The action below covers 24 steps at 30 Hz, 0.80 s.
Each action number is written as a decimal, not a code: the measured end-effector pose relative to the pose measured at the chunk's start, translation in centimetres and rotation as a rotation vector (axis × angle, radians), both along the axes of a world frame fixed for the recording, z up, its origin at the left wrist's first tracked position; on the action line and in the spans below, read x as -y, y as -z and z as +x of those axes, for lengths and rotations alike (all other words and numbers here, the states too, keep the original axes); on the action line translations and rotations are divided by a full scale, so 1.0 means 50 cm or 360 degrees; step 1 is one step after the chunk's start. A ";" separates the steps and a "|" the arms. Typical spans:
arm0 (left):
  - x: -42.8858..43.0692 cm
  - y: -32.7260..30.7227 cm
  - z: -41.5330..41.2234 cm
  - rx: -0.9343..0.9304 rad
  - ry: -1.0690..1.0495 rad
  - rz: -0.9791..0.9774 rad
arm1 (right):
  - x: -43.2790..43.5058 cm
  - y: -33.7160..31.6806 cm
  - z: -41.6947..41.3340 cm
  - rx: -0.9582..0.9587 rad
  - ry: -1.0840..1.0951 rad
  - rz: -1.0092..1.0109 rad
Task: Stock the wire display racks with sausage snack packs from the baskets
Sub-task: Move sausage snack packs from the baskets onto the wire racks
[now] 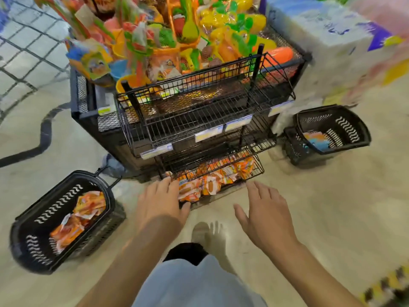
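My left hand [160,202] and right hand [265,209] reach down with fingers spread and straight, holding nothing, at the bottom tier [257,170] of a black wire display rack [199,116]. That tier holds a row of crinkly orange sausage snack packs [210,185]. My left hand is at its front left corner, against the packs, and my right hovers just off the front right corner. The two upper tiers show bare wire and pale price tags. On the floor to the left, a black plastic basket [58,203] holds more orange packs [88,204]. A second basket [347,129] on the right holds a few orange and blue ones. Open floor lies between the baskets. Bright plastic toys [188,29] fill the mesh bin behind.
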<state>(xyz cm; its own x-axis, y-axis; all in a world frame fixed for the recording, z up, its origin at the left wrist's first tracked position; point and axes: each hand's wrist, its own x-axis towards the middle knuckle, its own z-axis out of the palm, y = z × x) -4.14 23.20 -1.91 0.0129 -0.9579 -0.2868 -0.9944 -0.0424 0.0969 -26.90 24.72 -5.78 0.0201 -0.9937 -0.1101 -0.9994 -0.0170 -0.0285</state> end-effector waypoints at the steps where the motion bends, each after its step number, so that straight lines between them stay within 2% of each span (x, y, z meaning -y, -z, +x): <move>1: 0.012 0.010 -0.015 -0.0011 0.0007 0.0024 | 0.018 0.003 -0.013 -0.0001 0.0013 0.0002; 15: 0.248 0.144 -0.204 0.0022 0.0091 0.0128 | 0.264 0.051 -0.178 0.0117 0.0043 0.0235; 17: 0.256 0.152 -0.234 0.0073 0.0062 0.0153 | 0.276 0.067 -0.204 0.0108 0.0001 0.0336; 24: 0.245 0.216 -0.362 0.0047 -0.0277 0.0314 | 0.274 0.186 -0.329 0.0169 -0.0352 0.0343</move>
